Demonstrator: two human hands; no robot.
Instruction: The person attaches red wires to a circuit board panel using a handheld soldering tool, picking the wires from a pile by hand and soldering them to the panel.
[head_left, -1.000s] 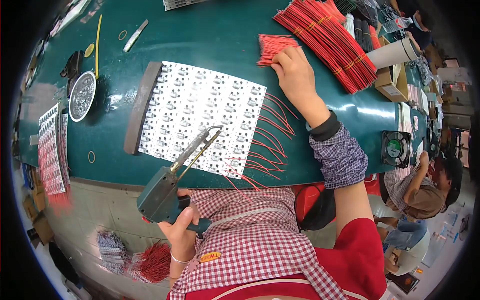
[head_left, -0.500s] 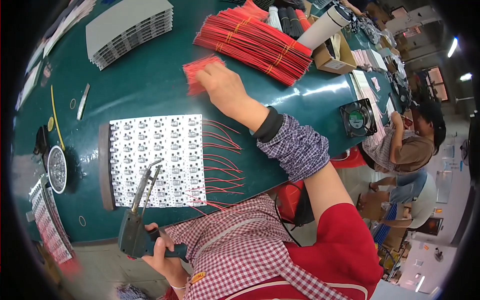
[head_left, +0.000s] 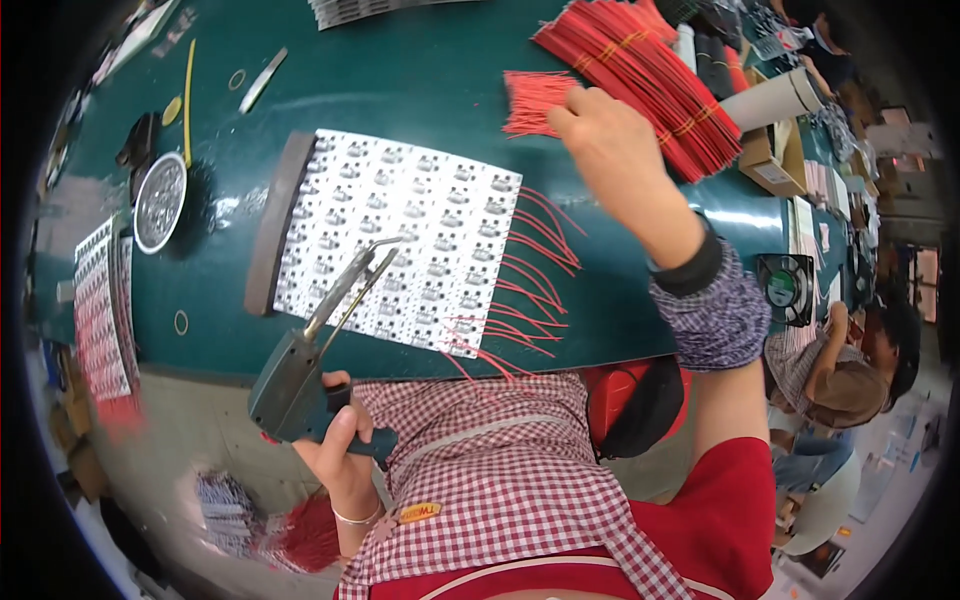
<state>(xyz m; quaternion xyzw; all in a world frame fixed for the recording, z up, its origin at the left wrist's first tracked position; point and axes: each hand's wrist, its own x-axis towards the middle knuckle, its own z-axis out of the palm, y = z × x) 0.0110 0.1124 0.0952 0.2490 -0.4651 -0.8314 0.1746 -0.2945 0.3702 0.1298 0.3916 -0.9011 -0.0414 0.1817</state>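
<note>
My left hand (head_left: pixel 345 450) is wrapped round the grip of a dark green soldering gun (head_left: pixel 290 385). Its metal tip (head_left: pixel 385 245) reaches over a white circuit board panel (head_left: pixel 400 240) covered with rows of small components. Several thin red wires (head_left: pixel 540 250) stick out from the panel's right edge. My right hand (head_left: pixel 610 130) is at the right side of a small pile of short red wires (head_left: pixel 535 100), fingers bent and closed at the pile's edge. Exactly how many wires the fingers pinch is hidden.
A dark bar (head_left: pixel 278 225) lies along the panel's left edge. Bundled red wires (head_left: pixel 640 80) lie behind my right hand, beside a white bottle (head_left: pixel 775 98). Left stand a round metal bowl (head_left: pixel 160 205) and wired panels (head_left: pixel 100 310). A black fan (head_left: pixel 787 289) and a person (head_left: pixel 850 360) are at right.
The view has shifted, so the table's contents sit differently in the picture. My right hand stays by the small wire pile, and my left hand keeps hold of the soldering gun over the panel.
</note>
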